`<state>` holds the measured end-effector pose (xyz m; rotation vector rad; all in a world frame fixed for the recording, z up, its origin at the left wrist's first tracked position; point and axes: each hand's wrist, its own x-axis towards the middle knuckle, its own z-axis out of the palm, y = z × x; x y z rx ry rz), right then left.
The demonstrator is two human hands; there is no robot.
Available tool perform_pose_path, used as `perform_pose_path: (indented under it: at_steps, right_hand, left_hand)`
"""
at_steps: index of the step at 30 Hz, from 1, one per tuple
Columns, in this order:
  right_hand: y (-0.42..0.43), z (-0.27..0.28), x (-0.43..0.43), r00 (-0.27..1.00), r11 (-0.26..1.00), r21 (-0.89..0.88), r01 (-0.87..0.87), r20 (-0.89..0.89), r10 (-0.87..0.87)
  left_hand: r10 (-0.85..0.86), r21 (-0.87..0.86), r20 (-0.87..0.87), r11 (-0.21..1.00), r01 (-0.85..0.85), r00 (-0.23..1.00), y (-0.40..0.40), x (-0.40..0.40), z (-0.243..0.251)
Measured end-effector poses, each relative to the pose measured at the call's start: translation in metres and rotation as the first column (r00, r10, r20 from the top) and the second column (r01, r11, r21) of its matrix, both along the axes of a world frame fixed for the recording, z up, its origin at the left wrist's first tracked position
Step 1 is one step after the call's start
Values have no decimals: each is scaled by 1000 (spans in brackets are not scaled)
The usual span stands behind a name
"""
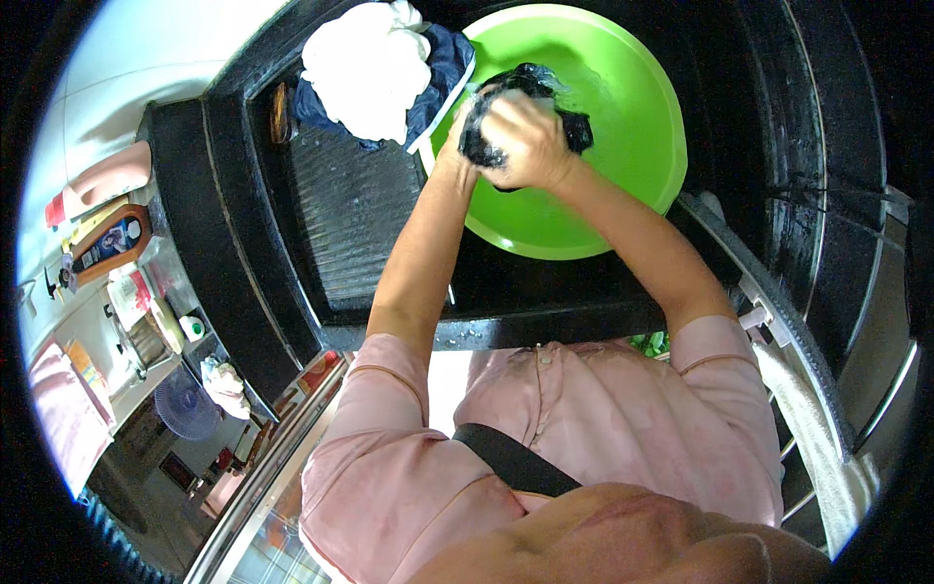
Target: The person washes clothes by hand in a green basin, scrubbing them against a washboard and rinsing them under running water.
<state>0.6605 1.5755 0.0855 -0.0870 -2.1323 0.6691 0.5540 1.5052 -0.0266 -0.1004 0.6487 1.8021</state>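
Both my hands are pressed together around a wet black cloth point(576, 131) over a light-green plastic basin point(642, 139). My right hand point(527, 135) lies on top, its fingers curled over the cloth and blurred. Partly hidden behind it, my left hand point(460, 135) grips the cloth from the left side. Water with some whitish suds shows in the basin around the cloth. Beside the basin's left rim, a bunched white cloth point(365, 69) rests on a dark blue fabric item point(446, 55) with a white edge.
A ribbed black washboard surface point(350, 212) lies left of the basin, with a brown object point(279, 113) at its upper corner. Bottles, including a brown one point(113, 244), and a pink plastic container point(113, 175) stand farther left. A grey slab edge point(773, 306) runs along the right.
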Motion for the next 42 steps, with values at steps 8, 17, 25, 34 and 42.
perform_pose_path:
  at_steps: [8, 17, 25, 34, 42]
  right_hand:
    - [95, -103, 50, 214, 944, 86, 317, 964, -160]
    - [80, -147, 17, 205, 953, 302, 3, 933, -297]
    - [41, -42, -1, 795, 951, -225, 212, 605, -35]
    - [-4, 33, 40, 979, 988, 148, 43, 189, -71]
    - [81, -15, 29, 663, 978, -193, -76, 723, 194]
  left_hand:
    - [-747, -795, -603, 531, -294, 281, -15, 15, 45]
    - [-983, -922, -180, 181, -341, -35, 54, 32, -4]
    - [7, -383, -60, 923, -30, 998, 38, 17, 50]
    - [-461, 100, 16, 884, 457, 887, 14, -4, 113]
    - [-123, -585, -236, 810, -40, 964, 0, 40, 85]
